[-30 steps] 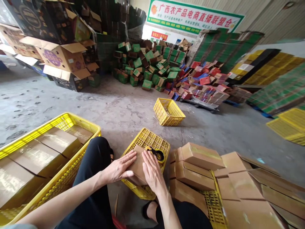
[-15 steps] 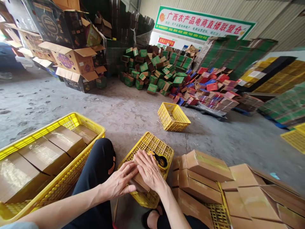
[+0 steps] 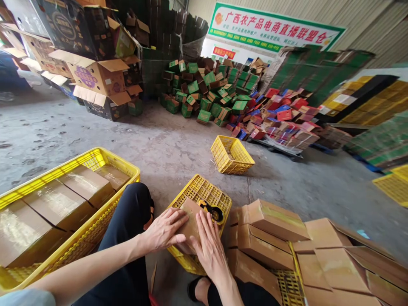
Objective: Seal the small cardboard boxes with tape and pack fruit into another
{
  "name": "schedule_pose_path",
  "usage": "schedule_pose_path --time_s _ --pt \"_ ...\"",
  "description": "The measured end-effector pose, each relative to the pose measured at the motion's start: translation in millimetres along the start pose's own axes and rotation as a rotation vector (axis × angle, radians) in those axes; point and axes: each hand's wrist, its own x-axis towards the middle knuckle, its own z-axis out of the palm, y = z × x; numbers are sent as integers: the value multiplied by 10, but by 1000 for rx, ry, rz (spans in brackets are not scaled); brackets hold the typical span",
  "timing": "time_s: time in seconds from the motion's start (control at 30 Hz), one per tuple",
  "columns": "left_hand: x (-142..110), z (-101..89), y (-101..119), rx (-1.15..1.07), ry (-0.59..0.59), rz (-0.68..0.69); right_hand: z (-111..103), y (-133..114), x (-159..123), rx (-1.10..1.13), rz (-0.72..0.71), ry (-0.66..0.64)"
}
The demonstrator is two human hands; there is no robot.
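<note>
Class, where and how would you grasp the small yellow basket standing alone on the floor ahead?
Probably by opposite sides of the top rim, reaching from above: the basket sits upright, open-topped, and its rim looks free of anything.

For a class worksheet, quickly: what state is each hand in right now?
Left hand: open, laid against the carton, not gripping.
Right hand: open, laid on the same carton.

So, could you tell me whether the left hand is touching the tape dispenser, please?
Apart: the head view shows the top of the cardboard box between the left hand and the tape dispenser.
</note>
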Motion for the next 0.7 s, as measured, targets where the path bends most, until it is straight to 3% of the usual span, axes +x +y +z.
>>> schedule_pose_path --time_s 0.33,0.57,0.7 --pt "275 165 53 120 37 -89 146 -101 -78 87 69 116" --pt "-44 130 43 93 -28 3 316 -212 -198 50 281 260" --pt "-260 113 0 64 -37 -47 401 -335 -247 111 370 296"
